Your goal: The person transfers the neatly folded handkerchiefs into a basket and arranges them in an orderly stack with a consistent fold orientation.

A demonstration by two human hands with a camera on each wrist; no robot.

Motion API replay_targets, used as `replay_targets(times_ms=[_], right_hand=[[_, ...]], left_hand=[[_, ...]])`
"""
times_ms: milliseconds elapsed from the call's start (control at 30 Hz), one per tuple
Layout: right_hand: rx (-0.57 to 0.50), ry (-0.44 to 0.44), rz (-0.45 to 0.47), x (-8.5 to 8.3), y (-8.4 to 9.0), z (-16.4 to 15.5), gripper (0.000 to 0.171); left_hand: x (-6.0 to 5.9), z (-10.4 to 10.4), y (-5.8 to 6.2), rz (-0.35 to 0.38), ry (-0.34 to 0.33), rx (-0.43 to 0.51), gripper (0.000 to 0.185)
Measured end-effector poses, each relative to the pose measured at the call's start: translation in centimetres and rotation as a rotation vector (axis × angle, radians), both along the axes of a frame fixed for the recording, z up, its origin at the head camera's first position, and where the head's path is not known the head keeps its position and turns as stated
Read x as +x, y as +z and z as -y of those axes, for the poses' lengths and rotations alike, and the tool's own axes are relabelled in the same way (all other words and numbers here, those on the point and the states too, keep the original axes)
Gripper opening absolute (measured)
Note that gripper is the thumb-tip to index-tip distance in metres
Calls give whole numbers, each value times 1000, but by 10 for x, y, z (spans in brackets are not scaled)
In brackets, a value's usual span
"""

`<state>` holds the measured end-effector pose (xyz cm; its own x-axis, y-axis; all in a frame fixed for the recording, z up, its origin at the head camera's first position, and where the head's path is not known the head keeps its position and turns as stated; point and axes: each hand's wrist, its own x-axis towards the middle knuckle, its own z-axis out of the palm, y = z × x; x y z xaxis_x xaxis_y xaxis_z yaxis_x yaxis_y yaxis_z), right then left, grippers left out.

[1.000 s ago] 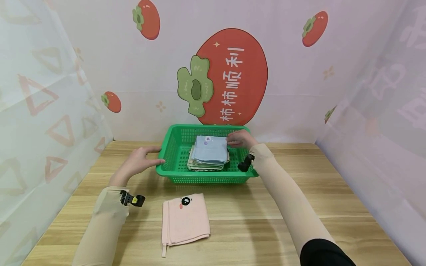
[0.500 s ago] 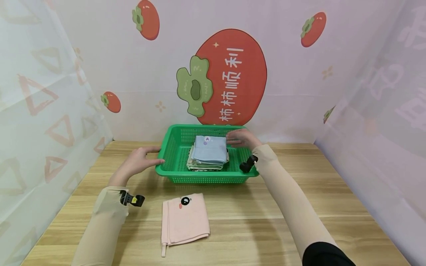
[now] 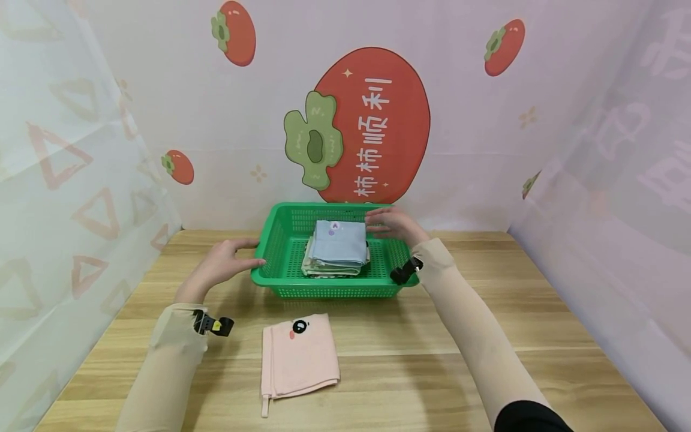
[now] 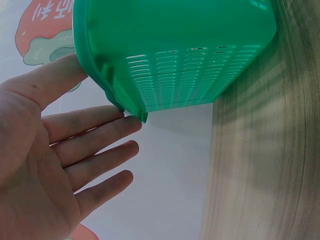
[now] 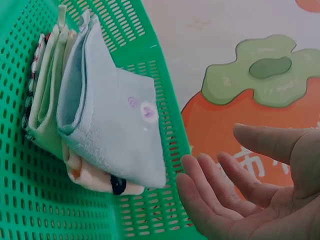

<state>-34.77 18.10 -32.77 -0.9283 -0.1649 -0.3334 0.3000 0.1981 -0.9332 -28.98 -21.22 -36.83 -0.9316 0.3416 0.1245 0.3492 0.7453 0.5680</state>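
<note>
A green plastic basket (image 3: 281, 240) (image 4: 175, 55) (image 5: 145, 65) stands on the wooden table near the back wall. Inside it lies a stack of folded cloths, a light blue one (image 3: 340, 243) (image 5: 112, 120) on top. My left hand (image 3: 224, 264) (image 4: 60, 150) is flat, its fingers straight, touching the basket's left rim. Above the basket's right side, my right hand (image 3: 391, 225) (image 5: 235, 195) hovers with relaxed fingers just right of the blue cloth, holding nothing. A folded pink cloth (image 3: 299, 354) with a small face print lies on the table in front of the basket.
Printed fabric walls with persimmon pictures (image 3: 372, 126) close in the table at the back and both sides. Bare wooden table (image 3: 486, 264) stretches right of the basket and along the front edge.
My right hand has lifted slightly off the blue cloth and drawn back to the right. The left hand stays at the basket's rim.
</note>
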Motion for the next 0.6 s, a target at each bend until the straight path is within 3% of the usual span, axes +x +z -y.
replay_targets(times_ms=[600], right_hand=[[75, 71, -82, 31, 19, 11, 40]], left_hand=[[1, 0, 1, -11, -8, -3, 65]])
